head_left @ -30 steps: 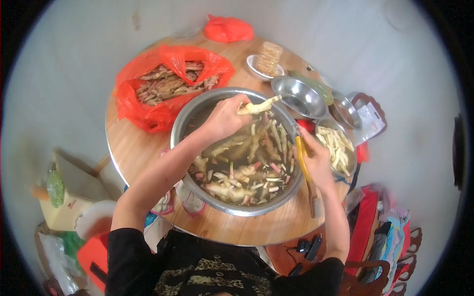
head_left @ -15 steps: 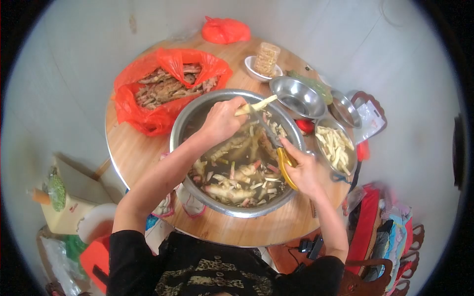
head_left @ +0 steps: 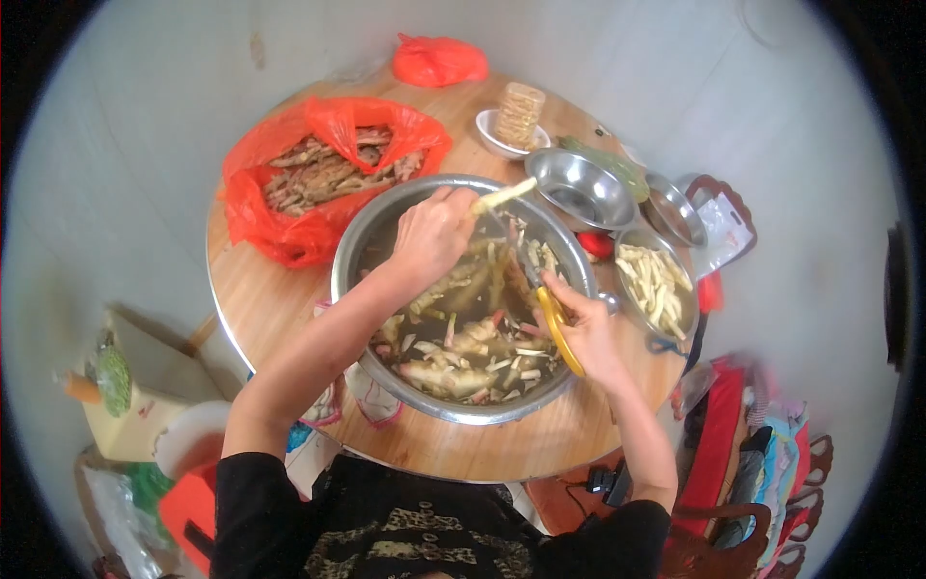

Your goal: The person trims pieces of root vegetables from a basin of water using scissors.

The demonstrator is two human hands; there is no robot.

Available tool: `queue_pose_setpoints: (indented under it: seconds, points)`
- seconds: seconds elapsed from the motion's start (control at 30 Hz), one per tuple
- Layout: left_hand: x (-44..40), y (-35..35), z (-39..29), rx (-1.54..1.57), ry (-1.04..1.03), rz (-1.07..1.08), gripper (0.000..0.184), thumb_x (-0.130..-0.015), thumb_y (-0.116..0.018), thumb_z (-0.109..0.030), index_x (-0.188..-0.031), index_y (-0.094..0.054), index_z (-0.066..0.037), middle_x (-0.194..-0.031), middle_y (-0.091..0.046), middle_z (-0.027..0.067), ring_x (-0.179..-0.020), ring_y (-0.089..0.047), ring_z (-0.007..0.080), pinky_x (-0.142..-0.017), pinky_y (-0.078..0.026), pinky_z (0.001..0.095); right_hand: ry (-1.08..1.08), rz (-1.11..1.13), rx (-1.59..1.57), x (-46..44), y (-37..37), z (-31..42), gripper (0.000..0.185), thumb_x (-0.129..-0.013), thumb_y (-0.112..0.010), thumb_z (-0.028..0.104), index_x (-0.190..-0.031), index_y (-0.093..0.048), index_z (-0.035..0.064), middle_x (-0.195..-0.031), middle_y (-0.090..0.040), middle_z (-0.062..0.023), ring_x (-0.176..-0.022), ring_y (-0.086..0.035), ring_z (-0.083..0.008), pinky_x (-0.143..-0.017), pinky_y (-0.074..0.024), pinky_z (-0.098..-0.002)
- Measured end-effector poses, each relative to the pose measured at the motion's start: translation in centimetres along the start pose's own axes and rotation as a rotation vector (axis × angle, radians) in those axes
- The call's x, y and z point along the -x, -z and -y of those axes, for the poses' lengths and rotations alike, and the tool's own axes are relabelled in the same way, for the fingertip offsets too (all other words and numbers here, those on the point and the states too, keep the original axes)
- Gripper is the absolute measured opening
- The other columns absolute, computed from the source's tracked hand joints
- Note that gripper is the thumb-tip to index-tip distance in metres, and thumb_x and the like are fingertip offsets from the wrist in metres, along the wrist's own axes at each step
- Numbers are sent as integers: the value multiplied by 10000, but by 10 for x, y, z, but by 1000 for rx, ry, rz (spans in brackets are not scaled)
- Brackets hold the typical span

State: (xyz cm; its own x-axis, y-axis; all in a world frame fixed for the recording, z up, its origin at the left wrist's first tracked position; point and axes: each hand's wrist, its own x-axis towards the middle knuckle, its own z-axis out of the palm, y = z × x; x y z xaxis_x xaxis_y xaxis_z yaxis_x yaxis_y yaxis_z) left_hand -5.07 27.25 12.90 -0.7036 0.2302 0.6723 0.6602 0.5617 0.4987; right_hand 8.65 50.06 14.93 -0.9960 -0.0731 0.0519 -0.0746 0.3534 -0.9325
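Observation:
My left hand [head_left: 436, 232] is closed round a pale root-like piece [head_left: 505, 195] above the upper part of a large metal basin [head_left: 473, 414]. My right hand [head_left: 583, 326] grips yellow-handled scissors [head_left: 555, 328] over the basin's right side. The scissors' blades point up and left, close below the held piece; whether they touch it I cannot tell. Murky water in the basin holds pale, knobbly pieces [head_left: 446, 374] and many small cut bits. Just right of the basin is a metal bowl [head_left: 687, 326] of pale trimmed pieces [head_left: 656, 287].
An open red bag [head_left: 280, 232] of brownish pieces lies upper left on the round wooden table [head_left: 256, 299]. A smaller red bag [head_left: 440, 61] is at the back. Toward the right back are a white bowl [head_left: 498, 145] with a packet [head_left: 519, 116] and an empty metal bowl [head_left: 581, 189].
The scissors have swung from the basin's right rim in over the basin, with my right hand moving left. My left hand has shifted slightly left and down with the piece.

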Motion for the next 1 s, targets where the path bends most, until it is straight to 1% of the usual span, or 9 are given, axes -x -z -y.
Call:
queue_pose_setpoints:
  seconds: [0.1, 0.17, 0.47, 0.53, 0.73, 0.8, 0.83, 0.93, 1.0]
  points:
    - [0, 1, -3, 8, 7, -23, 293, -864, -659, -96, -1155, -659, -72, -1002, -643, 186, -884, -652, 415, -764, -528, 487, 147, -31, 141, 0, -1, 8, 504, -943, -624, -20, -1433, -510, 18, -1413, -562, -137, -1210, -565, -185, -930, -592, -342]
    - [2, 1, -11, -23, 6, 3, 332, -867, -651, -86, -1198, -639, -63, -1034, -626, 197, -886, -650, 424, -764, -533, 491, -38, -143, -17, -1, -6, 27, 510, -933, -644, -15, -1427, -523, 25, -1421, -564, -144, -1251, -546, -189, -1025, -515, -322]
    - [5, -2, -15, -97, -60, 45, 442, -816, -554, 54, -1257, -530, 34, -1060, -523, 254, -949, -608, 455, -801, -518, 512, -55, -148, -61, -5, -4, 11, 543, -915, -689, 33, -1429, -517, 2, -1386, -598, -124, -1144, -604, -156, -997, -500, -291]
    - [4, 0, -15, -102, -95, 38, 491, -802, -552, 72, -1290, -517, 48, -1066, -513, 252, -976, -597, 446, -818, -511, 508, 148, -45, 104, -11, -4, -18, 565, -912, -688, -33, -1444, -500, -6, -1178, -655, -36, -1006, -598, -91, -876, -549, -265]
    - [4, -2, -13, -105, -135, 8, 552, -780, -552, 90, -1329, -506, 62, -1062, -506, 245, -981, -587, 443, -849, -499, 498, -19, -193, -55, -7, -2, 16, 580, -882, -701, -54, -1431, -524, 7, -1171, -672, -28, -993, -592, -62, -869, -488, -202]
    - [6, -1, -8, -86, -99, 33, 491, -805, -569, 68, -1295, -568, 32, -1109, -541, 269, -1002, -598, 452, -823, -521, 486, 125, 26, 154, -8, 4, -2, 546, -914, -655, -34, -1437, -521, 41, -1362, -601, -73, -1119, -592, -123, -908, -577, -288]
    - [4, -2, -4, -87, -99, 34, 491, -805, -569, 68, -1295, -568, 32, -1109, -541, 269, -1002, -598, 452, -823, -521, 486, -18, 40, -82, -3, 8, 9, 574, -888, -692, -28, -1433, -518, 6, -1326, -628, -72, -1135, -591, -119, -940, -518, -264]
    - [-7, 6, -3, 158, -174, 23, 425, -871, -616, -13, -1292, -569, 28, -1001, -608, 189, -919, -641, 370, -766, -528, 430, 37, -128, -56, -8, 15, 3, 568, -856, -721, -37, -1401, -563, -1, -994, -654, 24, -818, -576, -31, -721, -479, -201]
    - [-11, 17, -10, 630, 345, 433, 385, -922, -650, -118, -1281, -583, 7, -886, -629, 53, -796, -622, 194, -678, -500, 320, 153, -151, -41, -13, 18, -4, 548, -868, -718, -24, -1394, -567, -3, -938, -648, 33, -739, -551, -20, -643, -447, -185]
